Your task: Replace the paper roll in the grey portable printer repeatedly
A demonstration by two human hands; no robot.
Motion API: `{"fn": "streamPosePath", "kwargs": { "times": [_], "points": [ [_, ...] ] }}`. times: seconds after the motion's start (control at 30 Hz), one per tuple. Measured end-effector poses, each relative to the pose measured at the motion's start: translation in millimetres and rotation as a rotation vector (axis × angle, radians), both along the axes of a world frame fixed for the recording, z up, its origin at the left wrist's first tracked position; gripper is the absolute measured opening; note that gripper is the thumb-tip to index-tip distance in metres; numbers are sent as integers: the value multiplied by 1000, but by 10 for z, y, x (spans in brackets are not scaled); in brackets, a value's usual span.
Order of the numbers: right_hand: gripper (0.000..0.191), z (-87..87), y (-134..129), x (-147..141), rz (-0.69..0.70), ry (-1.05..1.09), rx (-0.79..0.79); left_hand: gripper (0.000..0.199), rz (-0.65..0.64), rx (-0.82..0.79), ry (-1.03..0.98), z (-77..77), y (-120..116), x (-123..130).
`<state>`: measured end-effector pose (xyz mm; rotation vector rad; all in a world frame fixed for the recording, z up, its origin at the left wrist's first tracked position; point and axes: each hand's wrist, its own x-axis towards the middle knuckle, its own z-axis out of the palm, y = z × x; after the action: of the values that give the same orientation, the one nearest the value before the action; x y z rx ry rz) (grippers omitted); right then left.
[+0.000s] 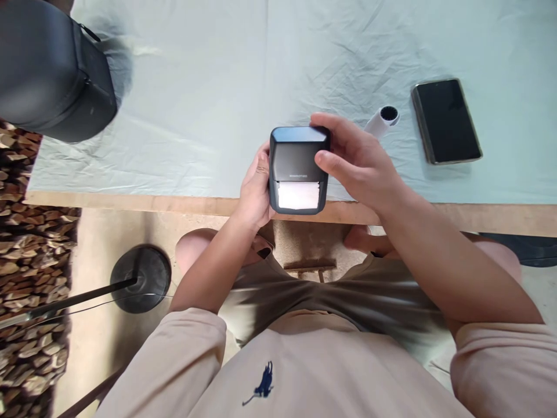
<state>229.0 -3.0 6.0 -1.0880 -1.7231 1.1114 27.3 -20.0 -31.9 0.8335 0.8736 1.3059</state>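
Note:
A small dark label printer (297,162) is held up in front of the table's front edge, its face toward me. A white strip of paper shows in the slot at its lower part. My left hand (257,186) wraps around its left side, the thumb along the edge. My right hand (352,157) grips the upper right corner, with the thumb on the front and the fingers at the top edge. Behind the right hand lies a white cylindrical thing (383,121) with a black round end, partly hidden by the hand.
A phone in a clear case (447,121) lies on the cloth-covered table (195,104) at the right. A black zippered case (52,69) stands at the far left. Below on the floor is a round black stand base (141,278) with a pole, beside stacked firewood (32,249).

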Motion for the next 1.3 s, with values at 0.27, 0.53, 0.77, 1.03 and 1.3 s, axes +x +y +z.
{"fn": "streamPosePath", "kwargs": {
  "times": [0.27,0.53,0.77,1.03,1.3],
  "points": [
    [73,72,-14,56,90,-50,114,29,44,-173,-13,145,0,31],
    [27,214,-146,-61,-289,-134,358,47,-111,-108,-15,186,-37,17],
    [7,269,-106,-44,-253,-116,432,54,-167,-58,33,160,-57,-16],
    [13,263,-186,23,-117,-692,327,63,-222,-11,63,124,-68,-14],
    [36,317,-191,-43,-121,-754,194,64,-237,-26,111,144,-77,-28]
  ]
}}
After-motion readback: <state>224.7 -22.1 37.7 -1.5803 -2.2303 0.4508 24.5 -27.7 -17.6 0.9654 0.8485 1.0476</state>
